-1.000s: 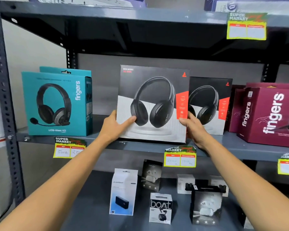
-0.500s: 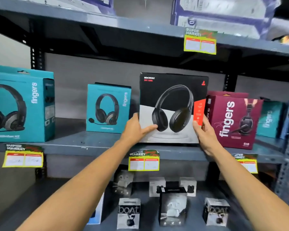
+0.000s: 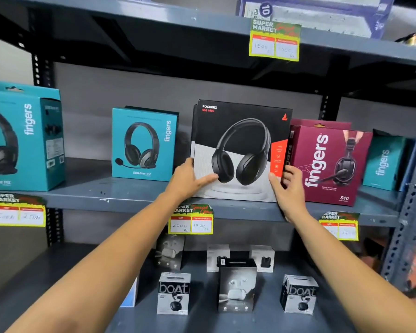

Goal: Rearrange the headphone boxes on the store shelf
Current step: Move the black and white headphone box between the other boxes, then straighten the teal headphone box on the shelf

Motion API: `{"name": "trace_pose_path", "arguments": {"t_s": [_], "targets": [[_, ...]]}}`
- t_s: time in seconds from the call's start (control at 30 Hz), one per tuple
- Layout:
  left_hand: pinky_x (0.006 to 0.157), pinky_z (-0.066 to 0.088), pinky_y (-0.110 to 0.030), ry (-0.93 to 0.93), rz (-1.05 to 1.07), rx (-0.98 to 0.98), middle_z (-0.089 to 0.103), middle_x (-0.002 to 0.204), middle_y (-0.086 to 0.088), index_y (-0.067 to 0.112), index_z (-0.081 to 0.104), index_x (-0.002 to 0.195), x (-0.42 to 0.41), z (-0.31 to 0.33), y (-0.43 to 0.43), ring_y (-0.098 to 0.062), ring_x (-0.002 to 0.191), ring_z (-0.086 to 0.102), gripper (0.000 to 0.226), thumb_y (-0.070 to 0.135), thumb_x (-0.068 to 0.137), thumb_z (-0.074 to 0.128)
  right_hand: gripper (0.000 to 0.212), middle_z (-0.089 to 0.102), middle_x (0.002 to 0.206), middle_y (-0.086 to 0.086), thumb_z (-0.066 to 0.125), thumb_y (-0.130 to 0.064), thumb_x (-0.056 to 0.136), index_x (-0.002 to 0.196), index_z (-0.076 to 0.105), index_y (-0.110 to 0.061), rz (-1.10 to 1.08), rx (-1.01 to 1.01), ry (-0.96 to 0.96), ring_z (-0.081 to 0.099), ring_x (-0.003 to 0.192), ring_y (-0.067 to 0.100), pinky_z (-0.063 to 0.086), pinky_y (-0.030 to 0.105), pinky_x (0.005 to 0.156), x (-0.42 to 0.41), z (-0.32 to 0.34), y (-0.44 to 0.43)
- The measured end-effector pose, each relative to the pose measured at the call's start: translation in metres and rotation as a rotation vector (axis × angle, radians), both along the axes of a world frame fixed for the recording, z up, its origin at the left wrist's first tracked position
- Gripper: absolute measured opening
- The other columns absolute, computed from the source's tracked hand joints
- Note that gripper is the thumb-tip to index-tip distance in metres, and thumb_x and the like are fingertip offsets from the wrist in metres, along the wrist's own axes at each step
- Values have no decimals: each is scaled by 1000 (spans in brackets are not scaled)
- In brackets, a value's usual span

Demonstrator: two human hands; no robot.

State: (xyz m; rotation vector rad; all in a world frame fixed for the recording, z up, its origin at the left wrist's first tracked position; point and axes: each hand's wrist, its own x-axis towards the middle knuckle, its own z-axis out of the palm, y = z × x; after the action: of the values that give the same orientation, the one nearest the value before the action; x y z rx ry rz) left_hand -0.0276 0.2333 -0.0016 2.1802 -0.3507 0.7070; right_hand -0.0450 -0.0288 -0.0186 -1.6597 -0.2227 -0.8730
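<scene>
A black-and-white Rockerz headphone box [image 3: 240,150] stands upright on the middle shelf [image 3: 87,195]. My left hand [image 3: 190,181] grips its lower left edge, thumb across the front. My right hand [image 3: 289,191] holds its lower right edge, beside a maroon fingers box [image 3: 329,162]. The edge of another black box shows just behind the held one. A teal fingers box [image 3: 143,143] stands to the left, apart from it. A bigger teal fingers box [image 3: 22,140] is at the far left, and another teal box [image 3: 384,162] at the far right.
Yellow price tags [image 3: 190,219] hang on the shelf's front lip. The lower shelf holds several small earbud boxes [image 3: 173,293]. The upper shelf [image 3: 202,22] is close overhead. A perforated steel upright [image 3: 408,200] bounds the right side.
The black-and-white box has moved right along the shelf, from beside the second black box to in front of it, next to the maroon box. Both hands stay on it.
</scene>
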Motion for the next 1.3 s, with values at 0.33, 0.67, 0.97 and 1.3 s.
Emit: {"name": "trace_pose_path", "arguments": {"t_s": [0.33,0.67,0.97,1.3], "targets": [[58,41,-35,-437,236,113,58,73,-2,11,56,77,-28,-16,69,-22,67,52,39,44,95,44,57,35,43,0,51,-53,86,49,29,-16,-70,-910,-110,37,46,14,34,33,51,-20,-1,41],[62,38,-38,-624,515,275,59,66,-6,10,61,69,-73,-37,240,-28,65,53,28,29,89,57,56,39,46,1,51,-45,92,51,31,-13,9,-1087,-129,42,54,23,24,30,48,-28,4,238],[107,30,-41,-600,805,-49,44,141,-17,2,46,129,-93,-18,354,-31,132,39,75,48,75,71,60,51,137,18,46,-52,94,135,40,-9,464,-579,59,48,124,32,39,36,94,-19,14,419],[77,49,-34,-319,687,-262,69,110,-11,8,53,116,-90,-26,370,-29,100,65,66,54,74,74,60,56,137,1,48,-55,92,136,39,-15,606,-472,203,54,124,22,42,29,93,-14,20,443]]}}
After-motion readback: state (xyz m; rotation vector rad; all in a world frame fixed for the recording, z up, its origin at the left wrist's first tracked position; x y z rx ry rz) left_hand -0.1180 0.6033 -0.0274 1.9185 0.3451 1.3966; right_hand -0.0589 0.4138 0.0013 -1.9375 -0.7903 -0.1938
